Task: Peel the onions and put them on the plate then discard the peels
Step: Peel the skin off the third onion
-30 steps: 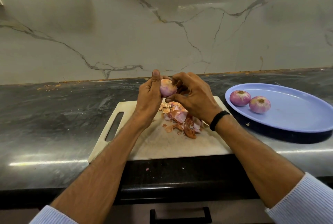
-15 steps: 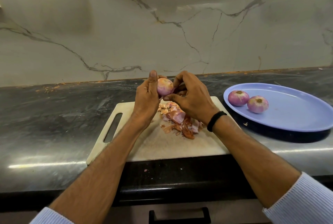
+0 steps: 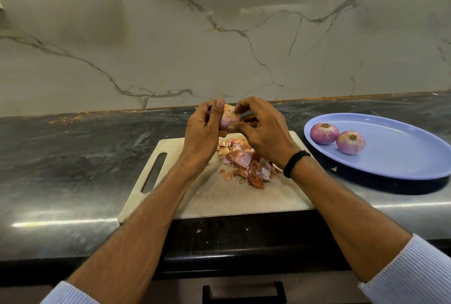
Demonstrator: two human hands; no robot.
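Partly peeled onion (image 3: pixel 228 118) is held clear of the surface, between both hands, above the far edge of the cutting board (image 3: pixel 219 196). Left hand (image 3: pixel 201 130) grips it from the left, thumb upright against its side. Right hand (image 3: pixel 263 130) curls round it from the right, fingertips pinching at its top, thumb at its lower side. Onion peels (image 3: pixel 246 162) lie heaped on the board directly beneath the hands. Two peeled onions (image 3: pixel 324 133) sit side by side on the left part of the blue plate (image 3: pixel 402 157), which rests on the dark tabletop (image 3: pixel 73 157) just right of the board. Black wristband (image 3: pixel 295 163) on the right wrist.
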